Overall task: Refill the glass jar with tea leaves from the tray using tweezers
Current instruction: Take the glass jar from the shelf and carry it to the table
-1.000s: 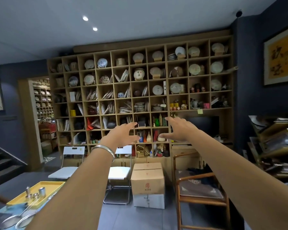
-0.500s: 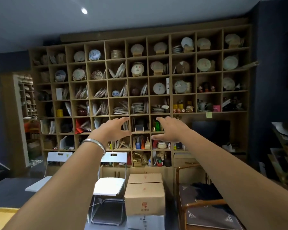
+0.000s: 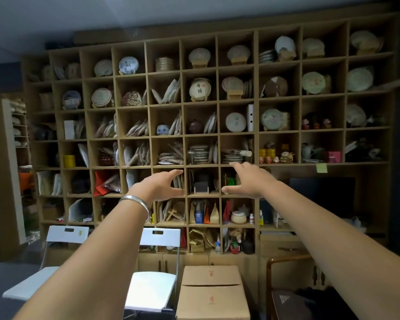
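Both my arms stretch straight out in front of me at chest height. My left hand [image 3: 158,184], with a silver bangle on its wrist, hangs in the air with thumb and fingers spread and holds nothing. My right hand [image 3: 248,180] is level with it, a hand's width to the right, fingers straight, also holding nothing. The glass jar, the tray of tea leaves and the tweezers are out of view.
A tall wooden shelf wall [image 3: 185,135] full of wrapped tea cakes, pots and boxes fills the background. Below stand two white folding chairs [image 3: 153,285], stacked cardboard boxes [image 3: 213,292] and a wooden armchair [image 3: 293,296] at the lower right.
The camera has tilted up and turned right; the yellow tray with tools at the lower left has dropped out of view. Both hands stay outstretched, holding nothing.
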Motion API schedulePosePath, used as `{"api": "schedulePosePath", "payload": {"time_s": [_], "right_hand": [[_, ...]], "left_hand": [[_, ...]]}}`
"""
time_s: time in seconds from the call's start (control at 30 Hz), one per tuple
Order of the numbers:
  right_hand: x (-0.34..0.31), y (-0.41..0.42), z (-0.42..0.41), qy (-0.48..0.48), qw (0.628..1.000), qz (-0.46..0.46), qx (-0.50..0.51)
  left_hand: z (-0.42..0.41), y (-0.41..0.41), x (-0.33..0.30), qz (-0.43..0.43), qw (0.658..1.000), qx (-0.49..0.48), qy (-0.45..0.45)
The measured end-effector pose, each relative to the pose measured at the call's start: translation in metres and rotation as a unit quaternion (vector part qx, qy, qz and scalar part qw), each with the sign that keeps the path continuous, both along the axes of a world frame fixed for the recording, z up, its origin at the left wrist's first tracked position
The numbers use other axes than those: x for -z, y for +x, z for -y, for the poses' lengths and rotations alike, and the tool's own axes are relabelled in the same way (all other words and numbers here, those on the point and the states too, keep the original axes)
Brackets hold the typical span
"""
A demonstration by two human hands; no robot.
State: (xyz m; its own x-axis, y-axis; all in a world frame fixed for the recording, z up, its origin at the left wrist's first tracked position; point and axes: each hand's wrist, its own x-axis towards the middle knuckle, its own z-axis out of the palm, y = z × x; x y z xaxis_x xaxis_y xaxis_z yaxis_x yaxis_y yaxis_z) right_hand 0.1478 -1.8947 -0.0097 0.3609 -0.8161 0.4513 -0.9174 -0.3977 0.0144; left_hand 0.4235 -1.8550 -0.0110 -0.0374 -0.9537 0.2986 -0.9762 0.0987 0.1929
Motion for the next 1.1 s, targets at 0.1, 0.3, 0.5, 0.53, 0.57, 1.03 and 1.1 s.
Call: {"api": "schedulePosePath", "payload": {"time_s": [0.1,0.3,0.5,0.53,0.57,1.03,1.1], "right_hand": [[0.006,0.014,0.051,0.004,1.000,0.012,0.004],[0.023,0.036,0.154,0.002,1.000,0.012,0.011],[0.016,0.057,0.268,-0.009,1.000,-0.001,0.002],[0.010,0.059,0.288,-0.013,1.000,-0.005,0.000],[0.003,0.061,0.308,-0.016,1.000,-0.006,-0.004],[0.000,0.091,0.517,0.002,1.000,0.028,-0.012],[0.007,0.099,0.547,0.012,0.999,0.030,-0.006]], "left_hand": [[0.049,0.012,0.002,0.005,1.000,0.010,0.012],[0.149,0.034,0.010,0.018,0.999,0.029,0.014],[0.266,0.055,0.005,0.014,1.000,0.021,0.017],[0.287,0.057,0.001,0.014,1.000,0.017,0.016],[0.308,0.059,-0.002,0.018,1.000,0.011,0.012],[0.528,0.084,-0.006,-0.029,0.998,-0.024,-0.044],[0.563,0.091,-0.003,-0.034,0.998,-0.020,-0.048]]}}
